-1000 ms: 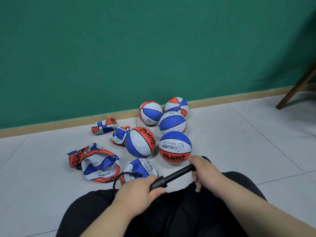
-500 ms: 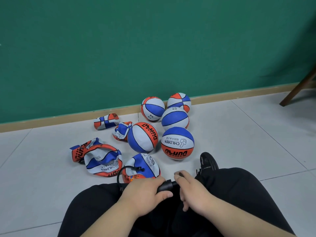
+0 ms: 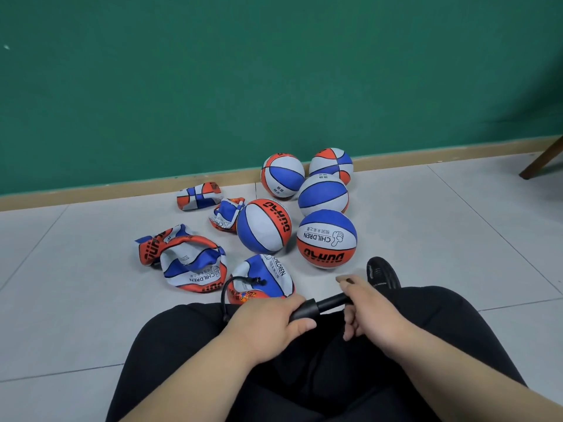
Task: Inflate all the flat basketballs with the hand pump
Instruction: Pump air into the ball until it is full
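Presently pumping is in hand, judged mid-stroke. One hand pump (image 3: 316,308) is held across the lap: its barrel is gripped by the left hand (image 3: 268,322), its handle is clasped by the right hand (image 3: 370,309), and a short length of shaft is exposed. A hose (image 3: 226,292) is run to the flat basketball (image 3: 268,269). For the next move, the handle should be driven in line with a steadied barrel, lest the needle be pulled out. The ball is limp and creased, blue, white and orange, and is laid on the floor (image 3: 441,239) just before the knees. Further flat ones are laid leftward, and five round ones toward the wall edge.
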